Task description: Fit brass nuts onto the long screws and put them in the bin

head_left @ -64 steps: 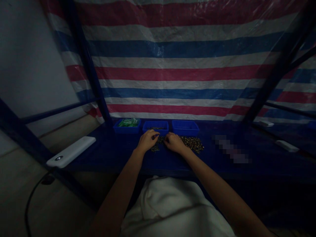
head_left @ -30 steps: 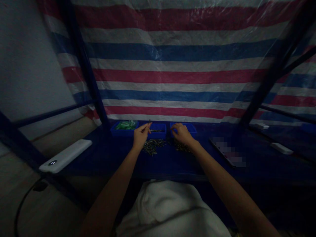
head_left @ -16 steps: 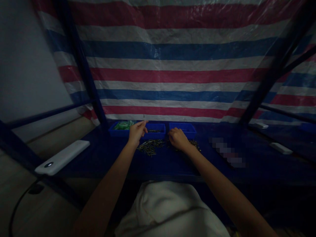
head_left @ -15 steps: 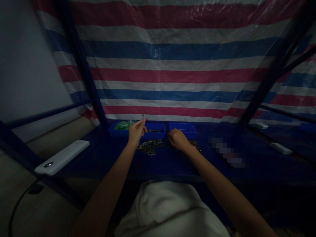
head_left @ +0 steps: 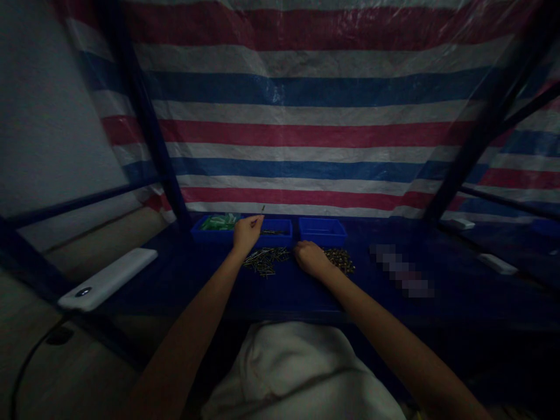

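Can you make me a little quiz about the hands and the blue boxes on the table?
1. True or false: the left hand holds a thin pin up between its fingertips.
2. Which of the blue trays holds the green pieces? A) the one on the left B) the one in the middle C) the one on the right
3. How many blue trays stand in a row at the back of the table?

Key: 1. True. 2. A. 3. Three.
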Available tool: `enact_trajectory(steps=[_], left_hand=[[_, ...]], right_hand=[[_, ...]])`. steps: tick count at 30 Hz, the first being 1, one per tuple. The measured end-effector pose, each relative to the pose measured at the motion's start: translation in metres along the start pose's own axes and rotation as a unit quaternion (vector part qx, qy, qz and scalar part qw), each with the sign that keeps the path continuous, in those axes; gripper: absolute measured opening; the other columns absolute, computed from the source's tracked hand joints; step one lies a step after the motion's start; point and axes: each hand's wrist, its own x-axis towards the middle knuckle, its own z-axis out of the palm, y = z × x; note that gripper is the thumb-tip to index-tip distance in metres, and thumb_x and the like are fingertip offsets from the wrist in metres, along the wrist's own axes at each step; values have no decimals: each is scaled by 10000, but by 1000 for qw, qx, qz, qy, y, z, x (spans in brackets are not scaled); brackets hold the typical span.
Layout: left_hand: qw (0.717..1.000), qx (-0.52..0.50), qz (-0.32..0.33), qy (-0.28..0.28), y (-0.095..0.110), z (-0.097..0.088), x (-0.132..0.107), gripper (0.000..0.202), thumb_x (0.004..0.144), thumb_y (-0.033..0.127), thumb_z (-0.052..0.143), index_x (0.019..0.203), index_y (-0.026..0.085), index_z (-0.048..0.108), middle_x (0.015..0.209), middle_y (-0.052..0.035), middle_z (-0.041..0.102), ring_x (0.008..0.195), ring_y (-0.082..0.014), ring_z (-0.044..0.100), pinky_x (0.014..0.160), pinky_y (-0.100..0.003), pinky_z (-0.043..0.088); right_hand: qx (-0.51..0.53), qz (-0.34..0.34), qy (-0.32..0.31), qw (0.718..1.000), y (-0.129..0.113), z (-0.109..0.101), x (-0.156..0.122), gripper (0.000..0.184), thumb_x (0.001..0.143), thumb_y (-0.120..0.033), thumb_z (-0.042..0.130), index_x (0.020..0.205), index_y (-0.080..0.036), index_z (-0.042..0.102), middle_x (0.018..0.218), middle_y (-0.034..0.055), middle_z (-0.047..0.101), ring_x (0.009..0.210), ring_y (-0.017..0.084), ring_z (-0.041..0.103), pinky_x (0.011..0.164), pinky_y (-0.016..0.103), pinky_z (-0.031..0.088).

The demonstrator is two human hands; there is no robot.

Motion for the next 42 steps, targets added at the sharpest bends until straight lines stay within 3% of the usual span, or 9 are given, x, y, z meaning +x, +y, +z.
enact_trajectory(steps=[5,11,15,18,23,27,32,37,42], left_hand=[[982,186,-26,-35,-19,2,11,312,716,444,547,803,198,717,759,-85,693,723,-225,616,654,-294,445],[973,229,-24,-32,-25,-7,-1,298,749,422,506,811,213,710,778,-82,691,728,-223,617,627,-281,430],[974,219,20,-45,-19,-17,-14,331,773,442,468,851,223,704,705,-56,674,662,-190,602,588,-253,394],[973,202,66,-86,-16,-27,-20,339,776,439,461,865,216,700,624,-33,642,592,-164,574,546,-241,358],[956,172,116,-208,-5,-33,-25,283,751,405,504,828,218,701,579,-4,619,521,-129,528,504,-229,324],[932,165,141,-291,14,-20,-34,204,715,345,570,822,229,699,597,6,623,533,-121,538,508,-217,337],[884,251,186,-348,33,3,-50,215,745,328,554,906,247,671,753,-13,669,730,-157,612,605,-218,400],[859,323,208,-338,46,21,-57,225,789,345,510,923,221,640,876,-63,673,849,-204,620,702,-276,446],[840,386,222,-312,54,38,-59,219,801,261,490,908,135,635,921,-138,659,895,-261,618,740,-338,465]], right_hand=[[-10,6,-9,1000,5,2,-5,251,840,-85,379,883,-88,627,916,147,617,856,206,561,769,285,380],[-2,25,3,1000,7,7,-10,244,851,-94,378,886,-93,620,917,133,617,859,194,555,788,267,376],[4,33,-4,999,7,8,-10,235,846,-82,386,884,-93,618,921,128,616,873,189,552,801,259,372],[8,30,-4,1000,9,7,-10,235,841,-73,389,887,-94,618,925,125,617,874,188,552,794,257,376],[13,43,1,999,13,8,-12,254,850,-79,368,886,-93,620,924,126,616,866,186,555,781,257,377],[20,47,0,999,14,9,-13,266,853,-77,355,890,-93,618,929,126,611,877,182,546,788,254,364],[15,33,0,999,12,8,-13,251,860,-107,364,914,-95,609,937,128,603,882,193,528,791,269,352],[26,12,38,999,8,8,-13,221,867,-149,386,918,-109,597,924,114,597,887,198,512,798,281,344],[25,11,35,999,8,8,-14,201,854,-131,397,884,-111,594,909,118,596,871,201,512,773,289,345]])
